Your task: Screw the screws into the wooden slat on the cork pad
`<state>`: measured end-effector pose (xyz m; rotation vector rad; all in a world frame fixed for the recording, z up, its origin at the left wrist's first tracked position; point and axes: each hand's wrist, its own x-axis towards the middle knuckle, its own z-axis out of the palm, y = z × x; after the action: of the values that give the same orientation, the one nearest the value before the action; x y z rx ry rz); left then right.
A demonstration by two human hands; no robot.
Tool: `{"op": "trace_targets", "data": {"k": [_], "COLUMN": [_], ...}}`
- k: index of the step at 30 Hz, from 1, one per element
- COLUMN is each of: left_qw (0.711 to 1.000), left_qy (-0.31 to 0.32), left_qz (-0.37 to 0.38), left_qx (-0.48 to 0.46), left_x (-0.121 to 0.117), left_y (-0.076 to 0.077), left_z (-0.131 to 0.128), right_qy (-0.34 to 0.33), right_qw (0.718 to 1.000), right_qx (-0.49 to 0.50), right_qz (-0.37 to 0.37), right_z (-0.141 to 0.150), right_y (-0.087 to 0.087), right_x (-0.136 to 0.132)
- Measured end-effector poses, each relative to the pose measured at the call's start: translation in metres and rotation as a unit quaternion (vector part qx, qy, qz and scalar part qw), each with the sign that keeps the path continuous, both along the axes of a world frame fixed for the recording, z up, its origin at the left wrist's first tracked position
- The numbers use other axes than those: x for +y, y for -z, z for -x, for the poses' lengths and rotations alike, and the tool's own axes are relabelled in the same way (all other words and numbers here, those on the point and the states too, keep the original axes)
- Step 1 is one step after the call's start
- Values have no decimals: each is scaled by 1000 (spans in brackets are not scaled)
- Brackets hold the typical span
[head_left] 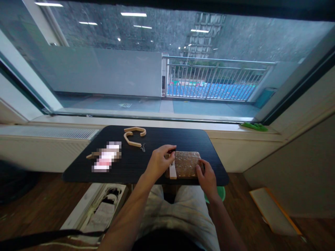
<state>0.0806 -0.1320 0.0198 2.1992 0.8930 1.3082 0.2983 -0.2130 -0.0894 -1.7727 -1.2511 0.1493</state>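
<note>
A brown cork-like board (186,164) lies on the near right part of the black table (136,164), with a pale wooden strip (172,171) along its left edge. My left hand (159,161) rests at the board's top left corner, fingers pinched on a small dark object I cannot make out. My right hand (208,176) curls over the board's near right corner and holds it. A curved wooden frame piece (134,136) lies farther back, with a small metal clip (142,147) beside it.
A blurred pink and white patch (106,161) lies on the table's left side over a wooden stick. A window sill with a green object (253,126) runs behind. An open box (102,209) sits on the floor at left, a flat board (274,212) at right.
</note>
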Motion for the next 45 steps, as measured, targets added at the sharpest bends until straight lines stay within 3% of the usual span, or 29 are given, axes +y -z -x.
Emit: {"op": "trace_targets", "data": {"k": [18,45], "left_qw": [999,998], "left_qy": [39,47], "left_qz": [-2,19], "left_qx": [-32,-22], "left_x": [3,-1], "left_y": [2,2], "left_z": [0,2], "right_qy": [-2,0], "right_qw": [1000,1000], "right_qx": [7,10], "right_qz": [-3,-5], "right_z": [-1,-1], "right_y": [0,1], "right_x": [1,1]}}
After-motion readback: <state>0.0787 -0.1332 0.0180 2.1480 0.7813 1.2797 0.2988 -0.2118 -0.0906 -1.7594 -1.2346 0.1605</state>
